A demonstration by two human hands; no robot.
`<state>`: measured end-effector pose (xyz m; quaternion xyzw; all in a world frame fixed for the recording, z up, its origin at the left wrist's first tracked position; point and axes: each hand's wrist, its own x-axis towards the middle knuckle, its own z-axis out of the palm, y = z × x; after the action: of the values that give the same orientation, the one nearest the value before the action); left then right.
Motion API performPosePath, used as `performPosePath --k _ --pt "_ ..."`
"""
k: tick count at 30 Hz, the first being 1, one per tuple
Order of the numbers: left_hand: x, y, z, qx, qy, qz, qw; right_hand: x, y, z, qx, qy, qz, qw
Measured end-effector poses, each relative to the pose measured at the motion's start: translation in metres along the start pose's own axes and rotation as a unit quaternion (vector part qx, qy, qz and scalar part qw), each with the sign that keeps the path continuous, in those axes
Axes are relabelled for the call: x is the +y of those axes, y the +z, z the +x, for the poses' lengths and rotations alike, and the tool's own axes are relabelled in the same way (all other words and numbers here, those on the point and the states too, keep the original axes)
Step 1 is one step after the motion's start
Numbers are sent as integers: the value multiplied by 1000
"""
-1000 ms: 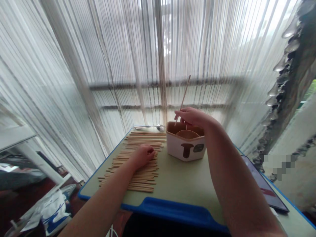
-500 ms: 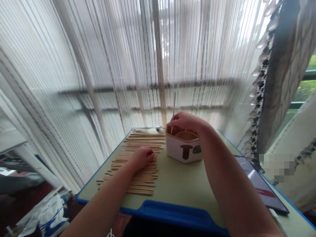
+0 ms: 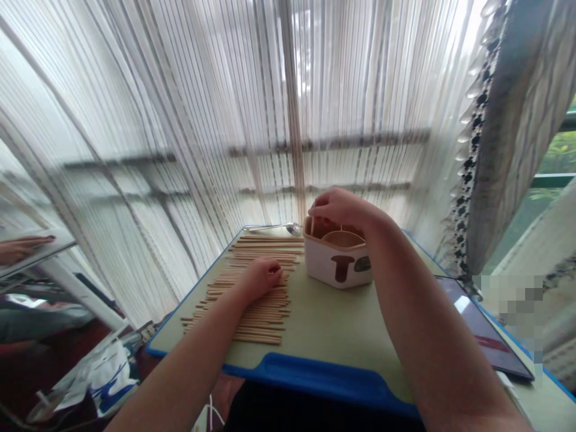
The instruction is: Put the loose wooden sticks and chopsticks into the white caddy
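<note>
My left hand (image 3: 261,277) rests over a row of wooden chopsticks (image 3: 258,331), laid side by side on the table. Its fingers are curled, and what they may hold is hidden. At the far side stands a white container with brown mushroom-like pictures (image 3: 321,264). My right hand (image 3: 337,207) is above its back left rim, fingers closed around a single chopstick (image 3: 312,225). That stick's visible part is below the fingertips, inside the container. A round brown rim (image 3: 344,238) shows within the container, with a thin stick behind it.
A metal slotted spoon (image 3: 292,228) lies behind the chopsticks. On the right is a dark-screened tablet (image 3: 486,330). The pale table has a blue raised front edge (image 3: 321,378). Sheer curtains hang behind. At far left another person's hand (image 3: 22,249) rests on a white surface.
The chopstick in my right hand has gone down into the container; its tall upper part no longer shows above the fingers. The view has shifted slightly, and another person's hand now appears at left.
</note>
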<state>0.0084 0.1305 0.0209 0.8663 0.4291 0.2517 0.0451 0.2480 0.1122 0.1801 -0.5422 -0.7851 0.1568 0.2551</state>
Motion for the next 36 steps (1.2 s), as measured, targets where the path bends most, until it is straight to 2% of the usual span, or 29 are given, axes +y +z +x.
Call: performPosePath --k 4,9,16,25,31,36 --pt "-1 -1 1 2 0 7 1000 -2 3 0 -29 -24 -24 999" --pt "1 -4 1 4 -10 9 1000 -8 10 2 -16 -59 -47 997" --pt "6 -8 -3 -46 20 -28 998 -13 10 0 -31 -47 -58 997" --pt "2 -5 -4 -94 25 -55 994 -17 -9 -11 -24 -26 -97 995" --pt "4 -6 -4 -106 24 -66 992 -18 -12 -17 -14 -22 -119 993" --pt "6 -7 -4 -83 39 -48 995 -15 -13 -17 -9 -18 -118 993"
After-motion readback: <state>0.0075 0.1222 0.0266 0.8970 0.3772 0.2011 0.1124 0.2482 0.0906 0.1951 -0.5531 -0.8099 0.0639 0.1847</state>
